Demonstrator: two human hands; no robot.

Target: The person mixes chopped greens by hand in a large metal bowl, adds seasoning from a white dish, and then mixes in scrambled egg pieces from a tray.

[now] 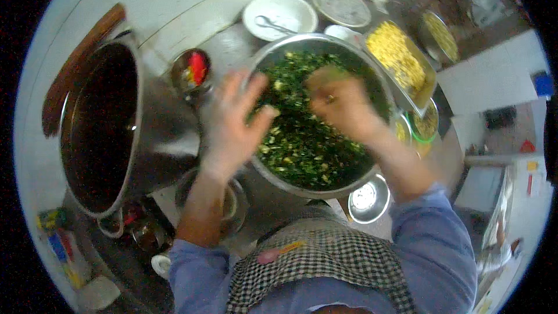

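A large metal bowl (301, 192) holds chopped leafy greens (301, 157) mixed with small pale yellow bits. My left hand (239, 115), blurred, is at the bowl's left rim with its fingers spread and nothing seen between them. Over the greens, right of the bowl's middle, my right hand (342, 100) is curled and blurred; its palm and fingertips are hidden, so whether it holds any greens does not show.
A tall metal pot (168, 117) stands at left. Behind the bowl are a white bowl (279, 15) with a spoon and a round lid-like disc (342, 6). A rectangular tray (429, 89) of yellow crumbled food lies at right. A small metal bowl (369, 203) sits near me.
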